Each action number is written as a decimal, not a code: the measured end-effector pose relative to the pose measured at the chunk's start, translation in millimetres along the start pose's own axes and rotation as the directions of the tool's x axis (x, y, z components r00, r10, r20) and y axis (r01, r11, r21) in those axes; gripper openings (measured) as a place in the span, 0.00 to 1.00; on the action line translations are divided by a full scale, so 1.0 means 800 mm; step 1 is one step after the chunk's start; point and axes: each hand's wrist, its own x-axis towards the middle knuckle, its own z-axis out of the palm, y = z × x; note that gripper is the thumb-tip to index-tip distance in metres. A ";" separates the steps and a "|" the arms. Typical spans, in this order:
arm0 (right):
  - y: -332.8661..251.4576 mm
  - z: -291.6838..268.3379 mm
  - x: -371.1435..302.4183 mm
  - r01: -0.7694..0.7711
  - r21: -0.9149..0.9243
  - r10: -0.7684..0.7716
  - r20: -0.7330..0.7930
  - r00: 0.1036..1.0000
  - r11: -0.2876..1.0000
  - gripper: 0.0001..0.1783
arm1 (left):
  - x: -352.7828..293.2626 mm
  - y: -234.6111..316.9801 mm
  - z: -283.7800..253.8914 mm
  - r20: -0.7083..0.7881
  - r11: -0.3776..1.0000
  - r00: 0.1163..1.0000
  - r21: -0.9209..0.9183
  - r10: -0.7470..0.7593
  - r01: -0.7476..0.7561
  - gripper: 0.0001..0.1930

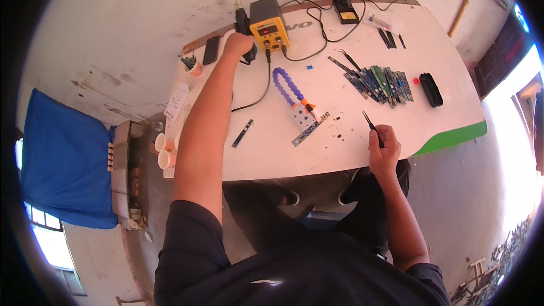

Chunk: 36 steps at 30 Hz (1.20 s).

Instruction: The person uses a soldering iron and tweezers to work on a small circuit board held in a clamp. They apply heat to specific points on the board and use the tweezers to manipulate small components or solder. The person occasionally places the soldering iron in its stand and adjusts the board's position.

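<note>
My left hand (239, 44) reaches to the far left of the table and is closed around a black hot air gun (242, 21), whose nozzle points up and away. Close beside it stands a yellow and black soldering station (270, 25). Over the near right part of the table, my right hand (385, 146) pinches black tweezers (369, 123), their tips pointing away from me and apart from any board. Between my hands, a narrow circuit board (310, 130) lies at a clamp stand (302, 115) with a purple jointed arm (281, 82). Small dark chips (339, 136) lie near it.
A fanned pile of circuit boards (388, 85) and a black case (431, 89) lie at right. A soldering iron stand (344, 10) is at the back, its cable crossing the table. A phone (211, 50) and paper cups (165, 158) sit at left; a dark strip (242, 133) lies near my forearm.
</note>
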 end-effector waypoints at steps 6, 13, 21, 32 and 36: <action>0.003 0.002 -0.001 0.098 -0.059 -0.100 -0.041 0.994 0.993 0.05 | 0.007 -0.022 0.001 -0.032 0.993 0.996 0.080 0.086 -0.083 0.30; 0.010 0.001 -0.002 0.075 -0.034 -0.077 -0.062 0.995 0.997 0.07 | -0.073 -0.014 -0.082 -0.193 0.926 0.971 -0.320 0.144 -0.201 0.28; 0.002 0.002 -0.005 0.060 0.096 -0.046 -0.146 0.988 0.994 0.05 | -0.284 -0.033 -0.206 -0.214 0.697 0.958 -0.657 0.193 -0.287 0.18; -0.192 0.045 -0.165 -0.367 0.387 0.084 0.583 0.808 0.846 0.15 | -0.617 -0.120 -0.156 -0.114 0.616 0.988 -0.772 0.105 -0.154 0.25; -0.214 0.085 -0.189 -0.517 0.424 0.117 0.679 0.725 0.743 0.13 | -0.660 -0.103 -0.118 0.026 0.552 0.993 -0.833 0.118 -0.044 0.27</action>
